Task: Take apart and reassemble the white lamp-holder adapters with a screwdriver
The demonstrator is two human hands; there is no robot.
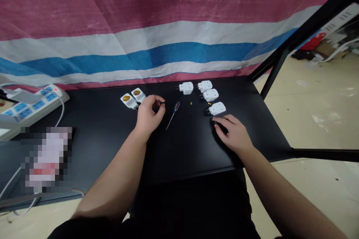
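My left hand [150,114] hovers over the black table beside two white plug-in lamp sockets [129,101] with round brass-coloured openings. Its fingers are curled, with a gap between thumb and index finger, and nothing shows in it. A small screwdriver [175,109] with a dark handle lies just right of it. My right hand [232,132] rests near the table's right side, thumb and fingers apart. Its index fingertip is at a tiny brass piece [212,120]. Several white plug adapters [217,108] lie beyond that hand. Another small brass piece [191,103] lies between the screwdriver and the adapters.
A white power strip [33,106] with blue sockets and cables stands at the left. In front of it lies a blurred-out phone-like object [49,157] with a cable. A striped tarp [168,26] hangs behind the black table [179,157]. Black metal bars [280,56] rise at the right.
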